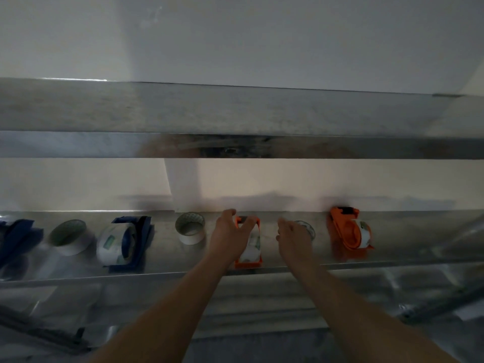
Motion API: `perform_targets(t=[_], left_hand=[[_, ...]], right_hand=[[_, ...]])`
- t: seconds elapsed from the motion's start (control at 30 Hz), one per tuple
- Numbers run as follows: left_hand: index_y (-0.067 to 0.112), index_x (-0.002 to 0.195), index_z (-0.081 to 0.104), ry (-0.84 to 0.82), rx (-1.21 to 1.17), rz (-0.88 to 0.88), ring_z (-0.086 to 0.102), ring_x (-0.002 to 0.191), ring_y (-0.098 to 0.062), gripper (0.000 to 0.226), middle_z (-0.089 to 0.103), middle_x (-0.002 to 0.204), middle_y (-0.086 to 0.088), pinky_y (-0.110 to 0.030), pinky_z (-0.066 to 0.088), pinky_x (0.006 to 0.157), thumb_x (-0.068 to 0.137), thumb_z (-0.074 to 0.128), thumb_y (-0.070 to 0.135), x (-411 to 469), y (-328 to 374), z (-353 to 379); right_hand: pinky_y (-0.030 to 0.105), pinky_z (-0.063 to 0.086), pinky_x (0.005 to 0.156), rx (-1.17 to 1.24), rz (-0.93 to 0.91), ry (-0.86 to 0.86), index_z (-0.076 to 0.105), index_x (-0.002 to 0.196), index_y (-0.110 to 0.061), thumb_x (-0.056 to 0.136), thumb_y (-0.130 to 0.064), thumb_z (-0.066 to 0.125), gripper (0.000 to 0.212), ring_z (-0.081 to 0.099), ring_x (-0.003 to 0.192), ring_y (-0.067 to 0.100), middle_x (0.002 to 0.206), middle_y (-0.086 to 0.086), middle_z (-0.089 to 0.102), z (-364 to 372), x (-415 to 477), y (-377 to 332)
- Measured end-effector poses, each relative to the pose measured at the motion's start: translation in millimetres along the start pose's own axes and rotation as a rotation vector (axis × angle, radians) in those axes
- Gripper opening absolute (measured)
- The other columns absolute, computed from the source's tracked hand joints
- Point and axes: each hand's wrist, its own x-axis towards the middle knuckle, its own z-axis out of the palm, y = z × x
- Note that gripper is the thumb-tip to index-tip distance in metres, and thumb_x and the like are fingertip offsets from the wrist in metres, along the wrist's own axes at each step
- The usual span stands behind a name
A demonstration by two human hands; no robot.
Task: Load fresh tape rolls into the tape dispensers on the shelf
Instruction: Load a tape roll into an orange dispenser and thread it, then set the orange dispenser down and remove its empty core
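Left hand [230, 235]: fingers spread, laid over the left side and top end of the middle orange dispenser [248, 246], thumb apart toward the wall; grip not firmly closed. Its palm covers much of the dispenser's left flank, and the roll seated inside shows only as a pale blurred patch.
Right hand [293, 237]: fingers loosely extended, open, above a loose tape roll [306, 227] just right of that dispenser; whether it touches the roll cannot be told. Most of this roll is hidden behind the hand; only its far rim shows.
Metal shelf [167, 260]: carries the whole row. Far right, a second orange dispenser [349, 231], loaded with a roll, its edges smeared by blur. Left of the left hand, an upright loose roll [190, 227], core open upward. Further left, a blue dispenser [125, 243] holding a clear roll, then another loose roll [69, 237], blurred. At the left edge, a further blue dispenser [18, 233], cut off by the frame.
Upper shelf [235, 121]: crosses the view above, blocking part of the white wall [262, 40] behind
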Motion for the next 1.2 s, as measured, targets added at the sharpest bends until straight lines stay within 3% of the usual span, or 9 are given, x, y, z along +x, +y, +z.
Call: perform_targets(t=[0.17,0.3,0.5,0.63,0.8,0.9,1.0,1.1,1.2], left_hand=[[0.014,0.14,0.042,0.044,0.023,0.033,0.052,0.122,-0.025,0.063,0.049,0.141,-0.01,-0.032,0.04,0.098,0.093,0.052,0.054,-10,12,8],[0.016,0.14,0.043,0.095,0.037,0.045,0.051,0.123,-0.024,0.062,0.049,0.141,-0.01,-0.032,0.038,0.099,0.092,0.051,0.055,-20,23,20],[0.019,0.138,0.046,0.196,0.064,0.038,0.052,0.112,-0.02,0.057,0.047,0.139,-0.008,-0.031,0.039,0.093,0.093,0.05,0.054,-43,39,48],[0.019,0.135,0.048,0.263,0.077,0.05,0.049,0.1,-0.012,0.053,0.048,0.134,-0.002,-0.029,0.039,0.091,0.093,0.051,0.051,-61,51,68],[0.012,0.12,0.059,0.307,0.097,0.043,0.058,0.107,-0.024,0.053,0.057,0.125,-0.006,-0.039,0.046,0.093,0.087,0.05,0.053,-77,62,96],[0.007,0.108,0.062,0.329,0.115,0.027,0.057,0.105,-0.029,0.048,0.063,0.115,-0.013,-0.036,0.043,0.085,0.088,0.051,0.049,-84,66,112],[0.011,0.116,0.059,0.32,0.077,0.044,0.055,0.111,-0.028,0.044,0.059,0.123,-0.011,-0.038,0.043,0.092,0.091,0.054,0.047,-88,71,126],[0.013,0.129,0.054,0.299,0.068,0.068,0.049,0.121,-0.023,0.048,0.053,0.133,-0.007,-0.031,0.037,0.096,0.093,0.055,0.045,-93,77,137],[0.014,0.132,0.051,0.248,0.064,0.087,0.048,0.122,-0.02,0.049,0.049,0.138,-0.006,-0.025,0.033,0.09,0.095,0.053,0.045,-94,80,147]], right_hand=[[0.035,0.047,0.075,0.026,-0.046,0.009,0.055,0.064,-0.016,0.102,-0.035,0.041,0.045,0.066,0.079,0.026,0.075,0.011,0.066,-21,-8,4],[0.034,0.044,0.071,0.038,-0.079,-0.01,0.056,0.066,-0.01,0.103,-0.031,0.04,0.046,0.058,0.069,0.02,0.068,0.007,0.059,-39,-9,11],[0.031,0.041,0.065,0.0,-0.157,-0.024,0.067,0.086,0.006,0.103,-0.026,0.038,0.046,0.053,0.068,0.016,0.083,0.017,0.067,-72,-6,29],[0.033,0.044,0.069,0.049,-0.176,-0.073,0.062,0.072,-0.013,0.103,-0.029,0.039,0.042,0.056,0.073,0.018,0.073,0.002,0.06,-92,-1,46],[0.03,0.04,0.064,0.007,-0.223,-0.086,0.048,0.064,-0.028,0.105,-0.032,0.034,0.044,0.051,0.068,0.015,0.068,-0.001,0.052,-118,0,58],[0.041,0.049,0.073,0.041,-0.196,-0.095,0.05,0.064,-0.023,0.105,-0.035,0.036,0.045,0.061,0.077,0.027,0.077,0.013,0.062,-129,1,67],[0.049,0.052,0.084,0.103,-0.148,-0.1,0.056,0.07,-0.017,0.104,-0.037,0.039,0.043,0.064,0.088,0.034,0.089,0.021,0.066,-142,2,76],[0.049,0.052,0.083,0.112,-0.133,-0.085,0.063,0.086,0.005,0.104,-0.037,0.04,0.051,0.064,0.089,0.037,0.091,0.025,0.066,-152,4,85],[0.046,0.051,0.075,0.119,-0.12,-0.042,0.059,0.079,0.005,0.102,-0.036,0.041,0.051,0.06,0.075,0.035,0.078,0.024,0.061,-163,6,90]])
